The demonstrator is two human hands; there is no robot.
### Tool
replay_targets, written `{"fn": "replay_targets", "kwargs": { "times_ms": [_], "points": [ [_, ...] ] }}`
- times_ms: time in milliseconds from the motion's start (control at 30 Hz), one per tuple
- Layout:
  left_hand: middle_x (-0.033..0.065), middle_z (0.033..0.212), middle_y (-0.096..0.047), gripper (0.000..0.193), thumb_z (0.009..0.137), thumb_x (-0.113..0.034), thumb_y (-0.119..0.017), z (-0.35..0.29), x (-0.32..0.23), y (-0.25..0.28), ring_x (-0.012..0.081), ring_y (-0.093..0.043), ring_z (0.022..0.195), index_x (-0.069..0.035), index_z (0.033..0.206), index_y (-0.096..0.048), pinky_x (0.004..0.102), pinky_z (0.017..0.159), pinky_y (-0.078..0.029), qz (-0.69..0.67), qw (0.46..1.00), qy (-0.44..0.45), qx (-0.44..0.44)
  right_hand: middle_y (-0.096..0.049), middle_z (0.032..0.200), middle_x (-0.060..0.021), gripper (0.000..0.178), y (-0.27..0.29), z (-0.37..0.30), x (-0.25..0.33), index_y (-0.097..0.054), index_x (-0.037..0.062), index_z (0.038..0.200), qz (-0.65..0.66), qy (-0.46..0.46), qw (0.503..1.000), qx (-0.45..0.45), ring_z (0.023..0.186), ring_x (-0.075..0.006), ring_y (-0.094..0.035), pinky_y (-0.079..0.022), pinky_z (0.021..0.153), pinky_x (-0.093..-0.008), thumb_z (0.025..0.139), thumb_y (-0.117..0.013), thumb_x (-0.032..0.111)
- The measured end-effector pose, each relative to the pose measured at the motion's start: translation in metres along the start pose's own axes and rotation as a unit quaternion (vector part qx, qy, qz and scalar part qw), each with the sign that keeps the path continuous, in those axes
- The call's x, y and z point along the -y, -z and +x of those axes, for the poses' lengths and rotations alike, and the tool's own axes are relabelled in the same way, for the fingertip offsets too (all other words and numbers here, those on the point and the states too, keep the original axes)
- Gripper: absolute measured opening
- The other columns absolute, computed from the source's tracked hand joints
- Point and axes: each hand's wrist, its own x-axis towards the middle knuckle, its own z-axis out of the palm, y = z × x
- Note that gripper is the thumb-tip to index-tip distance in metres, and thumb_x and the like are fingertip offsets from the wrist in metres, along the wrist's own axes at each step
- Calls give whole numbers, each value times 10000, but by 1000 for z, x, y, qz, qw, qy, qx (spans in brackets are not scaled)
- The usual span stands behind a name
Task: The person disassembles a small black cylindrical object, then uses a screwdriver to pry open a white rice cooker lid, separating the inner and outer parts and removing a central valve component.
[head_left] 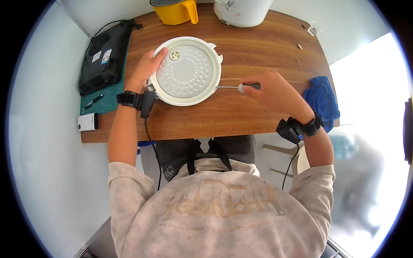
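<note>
A round white rice cooker lid (189, 71) stands over the wooden table, its dimpled metal inner face turned toward me. My left hand (148, 66) grips the lid's left rim, with the thumb over the edge near a small round vent. In my right hand (271, 90) is a screwdriver (228, 87) with a grey handle, held level. Its shaft points left, and the tip meets the lid's lower right rim; whether it sits in a gap there I cannot tell.
At the back stand a yellow pot (174, 13) and a white rice cooker body (243, 12). A black appliance (103, 56), a pen (94, 101) and a white power bank (88, 122) lie at left, partly on a green cutting mat (112, 99). A blue cloth (322, 101) hangs over the right edge.
</note>
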Motion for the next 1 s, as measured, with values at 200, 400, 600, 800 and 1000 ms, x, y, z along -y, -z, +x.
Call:
{"fn": "replay_targets", "kwargs": {
  "times_ms": [200, 400, 600, 800, 1000],
  "points": [
    [19, 1016, -665, 619, 1028, -554, -577, -2, -7, 2, 102, -602, 921, -6, 1309, -635, 270, 839, -504, 6, 1000, 22, 17, -722, 817, -208, 308, -32, -2, -32, -769, 34, 989, -55, 90, 991, -80, 733, -407, -674, -552, 722, -474, 949, -648, 314],
    [10, 894, -626, 567, 1017, -559, -588, 1, 7, 9, 112, -585, 821, -21, 1168, -683, 280, 767, -498, -24, 999, 37, 22, -731, 876, -200, 303, -26, 1, -39, -760, 56, 1036, -107, 67, 991, -38, 807, -405, -684, -553, 770, -471, 959, -643, 324],
    [-26, 844, -578, 518, 1023, -551, -589, 1, 9, 4, 94, -542, 757, -45, 1085, -685, 263, 707, -477, -79, 995, 52, 16, -731, 914, -181, 269, -39, 1, -63, -732, 44, 1063, 14, 116, 989, -95, 832, -392, -680, -545, 769, -444, 939, -676, 275],
    [43, 1131, -687, 620, 1020, -543, -598, 1, 20, 12, 107, -639, 1014, -13, 1340, -619, 253, 873, -527, -103, 991, 78, 26, -727, 904, -182, 233, -48, -6, -52, -725, 39, 1061, 42, 117, 982, -140, 830, -392, -671, -544, 775, -417, 918, -704, 221],
    [71, 1155, -690, 644, 1009, -562, -602, -2, 19, 8, 138, -664, 1011, -11, 1343, -612, 273, 873, -544, -119, 987, 104, 22, -726, 890, -195, 278, -40, 1, -69, -732, 34, 1133, 74, 132, 981, -122, 776, -378, -677, -547, 747, -385, 926, -716, 219]
  ]
}}
